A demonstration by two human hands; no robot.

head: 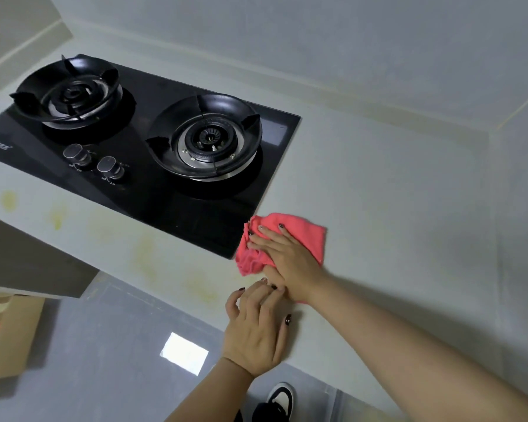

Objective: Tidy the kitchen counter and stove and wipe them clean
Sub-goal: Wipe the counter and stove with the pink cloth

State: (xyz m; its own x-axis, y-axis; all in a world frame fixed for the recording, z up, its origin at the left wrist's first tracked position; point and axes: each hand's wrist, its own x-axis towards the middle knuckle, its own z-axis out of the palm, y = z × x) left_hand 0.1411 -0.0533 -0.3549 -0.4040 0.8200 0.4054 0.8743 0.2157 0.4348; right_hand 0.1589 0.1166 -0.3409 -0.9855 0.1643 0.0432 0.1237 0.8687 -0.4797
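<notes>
A black glass gas stove (165,193) with two burners and two knobs (93,161) is set into the pale counter (393,208). A pink cloth (305,229) lies on the counter at the stove's front right corner. My right hand (284,257) presses flat on the cloth with straight fingers. My left hand (256,327) rests on the counter's front edge just below it, fingers spread and lightly bent, holding nothing. Yellowish stains (144,254) mark the counter in front of the stove.
White tiled walls (378,56) close the counter at the back and right. Below the counter's front edge is a grey floor (104,360), a cardboard box (6,336) at the left and a black-and-white shoe (279,400).
</notes>
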